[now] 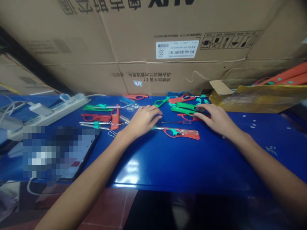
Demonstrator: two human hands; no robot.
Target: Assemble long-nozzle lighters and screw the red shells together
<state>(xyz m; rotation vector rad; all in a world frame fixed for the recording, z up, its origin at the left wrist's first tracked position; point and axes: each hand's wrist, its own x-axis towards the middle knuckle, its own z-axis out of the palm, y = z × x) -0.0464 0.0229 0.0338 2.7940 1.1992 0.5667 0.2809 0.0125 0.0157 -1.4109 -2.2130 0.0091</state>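
My left hand (146,118) hovers low over the table, fingers loosely curled, with a gap between thumb and forefinger. Close under it is the metal tube of a red lighter (192,134), whose open casing shows a teal trigger and clear fuel tank. At right, my right hand (217,119) has thumb and fingers apart, the tips at the ends of green lighter casing halves (183,111); whether they grip is unclear. A thin screwdriver (186,122) with a clear purple handle lies between the hands. Behind it is a red casing (183,98).
Left of my hands lie red casings (97,118) and metal tubes with wires (96,125). A power strip (55,111) and a tablet-like device (83,153) stand further left. A taped box (263,99) holds red casings at right. A large carton (96,73) walls off the back.
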